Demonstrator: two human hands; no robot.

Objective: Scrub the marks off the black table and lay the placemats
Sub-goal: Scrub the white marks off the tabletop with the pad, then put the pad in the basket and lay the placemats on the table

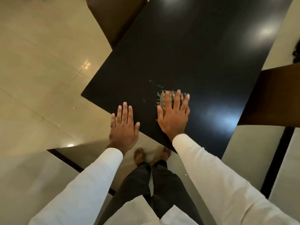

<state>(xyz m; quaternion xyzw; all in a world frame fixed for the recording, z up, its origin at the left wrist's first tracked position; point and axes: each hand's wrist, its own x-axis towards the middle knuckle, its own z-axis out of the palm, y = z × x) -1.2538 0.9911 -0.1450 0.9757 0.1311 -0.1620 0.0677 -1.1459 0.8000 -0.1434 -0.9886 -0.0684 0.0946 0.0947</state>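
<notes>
The glossy black table [194, 54] fills the upper middle of the head view, one corner pointing left. Thin white scratch-like marks [156, 85] and a faint smear [143, 101] show near its front edge. My right hand [174, 114] lies flat, fingers spread, pressing a wiry, pale scrubber [161, 97] onto the tabletop just below the marks; only the scrubber's frayed left and top edges stick out from under the fingers. My left hand [124, 125] rests flat with fingers apart on the table's front edge, holding nothing. No placemats are in sight.
A brown chair [113, 18] stands at the table's far left side and another brown seat [276, 98] at the right. Beige tiled floor [40, 70] surrounds the table. My bare feet [139, 155] stand beneath the near table edge.
</notes>
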